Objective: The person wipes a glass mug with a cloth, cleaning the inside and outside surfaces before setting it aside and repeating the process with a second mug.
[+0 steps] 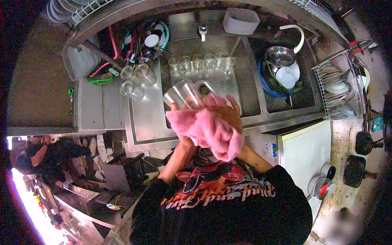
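Over the front of the sink, my two hands hold a clear glass container [179,95] and a pink cloth [204,127]. My left hand [185,142] is closed round the container through the cloth, its thumb showing near the glass; the cloth covers most of its fingers. My right hand [232,113] grips the bunched cloth from the right, against the end of the container, with a finger sticking up. The cloth hides where its fingertips are. Several small glass mugs [197,62] stand in a row in the sink beyond.
Three glass jars [132,90] stand on the steel drainboard left of the sink basin [245,92]. A tub of dishes [152,41] sits behind them. Pans and bowls [280,57] are stacked to the right, beside a plate rack [339,85]. The faucet [203,32] is at the back.
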Demonstrator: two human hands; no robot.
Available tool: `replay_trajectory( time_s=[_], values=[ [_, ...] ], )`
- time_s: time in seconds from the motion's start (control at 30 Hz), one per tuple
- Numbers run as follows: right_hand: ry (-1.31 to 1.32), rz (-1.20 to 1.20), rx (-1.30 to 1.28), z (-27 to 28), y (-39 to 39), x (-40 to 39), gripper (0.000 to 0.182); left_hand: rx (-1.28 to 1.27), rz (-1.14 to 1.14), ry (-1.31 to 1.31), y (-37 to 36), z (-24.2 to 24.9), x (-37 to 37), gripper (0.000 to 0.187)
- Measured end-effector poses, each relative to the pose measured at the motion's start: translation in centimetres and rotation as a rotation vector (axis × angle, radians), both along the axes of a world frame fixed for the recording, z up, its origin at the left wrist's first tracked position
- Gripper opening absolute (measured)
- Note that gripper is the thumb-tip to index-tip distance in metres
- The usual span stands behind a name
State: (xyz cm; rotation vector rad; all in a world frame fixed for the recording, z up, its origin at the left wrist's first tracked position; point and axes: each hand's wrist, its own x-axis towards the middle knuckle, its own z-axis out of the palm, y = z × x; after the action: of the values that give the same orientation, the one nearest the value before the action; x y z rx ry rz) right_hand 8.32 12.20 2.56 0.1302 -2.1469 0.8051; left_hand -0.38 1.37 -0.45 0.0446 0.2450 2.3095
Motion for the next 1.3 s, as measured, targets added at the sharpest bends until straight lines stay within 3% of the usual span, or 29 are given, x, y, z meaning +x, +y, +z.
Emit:
replay_trajectory(
  time_s=[0.07,0.1,0.13,0.2,0.23,0.27,0.3,0.33,0.4,0.43,0.47,0.53,0.57,0.6,0.67,0.7,0.73,0.8,0.83,0.87,0.93,0.97,1.0,1.07,1.1,1.13,1.2,1.27,1.3],
  values=[
    [-0.121,-0.088,-0.199,2.2,-0.3,0.0,0.045,0.037,-0.001,0.015,0.0,-0.2,-0.1,0.064],
    [-0.025,-0.121,0.289,3.8,0.8,-0.2,0.051,-0.009,0.009,-0.037,-0.3,-0.3,0.0,0.057],
    [0.019,-0.297,-0.034,2.1,0.0,-0.7,0.053,-0.012,0.008,-0.039,-0.7,-0.3,0.6,0.057],
    [0.073,-0.344,0.0,3.4,1.6,-1.7,0.047,-0.37,0.028,0.35,-0.7,1.3,1.4,0.06],
    [0.03,-0.296,-0.009,3.5,2.7,-1.8,0.045,-0.553,-0.043,0.7,-0.4,3.2,0.7,0.063],
    [-0.011,-0.246,-0.019,3.7,3.4,-1.8,0.043,-0.522,-0.046,0.652,-0.3,3.0,1.2,0.062],
    [-0.151,-0.261,-0.413,5.3,3.0,-1.7,0.038,-0.477,-0.163,0.7,-0.2,2.6,1.0,0.063],
    [-0.152,-0.259,-0.413,4.7,3.4,-1.7,0.038,-0.431,-0.282,0.745,-0.2,2.3,0.9,0.065],
    [-0.161,-0.116,-0.666,3.6,4.6,-1.7,0.038,-0.468,-0.308,0.826,-0.2,3.4,1.2,0.068],
    [-0.129,0.043,-0.989,3.3,4.6,-1.8,0.03,-0.509,-0.336,0.907,-0.2,3.8,1.4,0.071],
    [-0.124,0.038,-0.989,2.9,4.7,-1.5,0.03,-0.506,-0.341,0.911,-0.4,3.4,1.2,0.071],
    [-0.38,0.376,-1.77,1.1,5.2,-0.7,0.042,-0.147,-0.593,0.658,-0.6,1.9,0.6,0.078],
    [-0.322,0.31,-0.861,0.1,4.6,0.9,0.044,-0.145,-0.6,0.66,-0.4,1.5,0.6,0.078],
    [-0.321,0.305,-0.863,-0.9,4.5,1.1,0.044,-0.07,-0.56,0.553,-0.3,1.0,0.7,0.078],
    [-0.602,0.105,-1.027,-2.3,3.6,0.4,0.041,0.073,-0.457,0.341,-0.2,0.5,0.7,0.078],
    [-0.278,0.24,-1.337,-2.8,3.0,-1.2,0.035,-0.005,-0.442,0.353,-0.5,1.4,0.0,0.076],
    [-0.276,0.244,-1.339,-2.7,3.3,-1.5,0.035,0.036,-0.419,0.286,-0.4,0.7,-0.2,0.076],
    [-0.542,-0.068,-0.483,-0.1,3.7,-1.7,0.031,-0.001,-0.407,0.186,-0.5,0.7,-0.2,0.087],
    [-0.392,-0.185,-0.036,2.4,3.7,-2.1,0.031,-0.036,-0.391,0.083,-0.6,0.7,-0.2,0.098],
    [-0.391,-0.19,-0.037,3.3,3.4,-1.9,0.031,-0.036,-0.396,0.084,-0.7,0.6,-0.1,0.098],
    [-0.38,-0.117,-0.532,4.1,2.7,-1.4,0.038,-0.1,-0.403,0.177,-1.0,0.4,0.0,0.098],
    [-0.134,-0.186,-0.507,0.9,3.5,-1.4,0.034,-0.145,-0.416,0.264,-1.0,1.1,0.1,0.098],
    [-0.134,-0.187,-0.507,1.2,4.7,-1.4,0.034,-0.162,-0.448,0.314,-1.3,1.5,0.4,0.095],
    [-0.072,-0.377,0.153,2.1,6.6,-1.4,0.042,-0.02,-0.478,0.392,-1.1,1.7,0.7,0.089],
    [-0.023,-0.449,-0.501,1.7,5.4,-1.3,0.048,-0.021,-0.471,0.394,-0.9,1.9,0.8,0.089],
    [-0.026,-0.443,-0.5,2.1,4.8,-0.9,0.048,-0.04,-0.422,0.384,-0.7,2.2,1.0,0.082],
    [0.151,-0.116,-1.18,3.3,3.9,0.0,0.052,-0.053,-0.372,0.372,-0.2,2.2,1.0,0.074],
    [-0.032,0.003,-1.242,3.0,2.8,1.2,0.056,-0.143,-0.171,0.234,0.5,2.0,0.8,0.07],
    [-0.068,-0.087,-0.965,3.0,2.2,1.3,0.057,-0.192,-0.091,0.262,0.9,1.6,0.7,0.071]
  ],
)
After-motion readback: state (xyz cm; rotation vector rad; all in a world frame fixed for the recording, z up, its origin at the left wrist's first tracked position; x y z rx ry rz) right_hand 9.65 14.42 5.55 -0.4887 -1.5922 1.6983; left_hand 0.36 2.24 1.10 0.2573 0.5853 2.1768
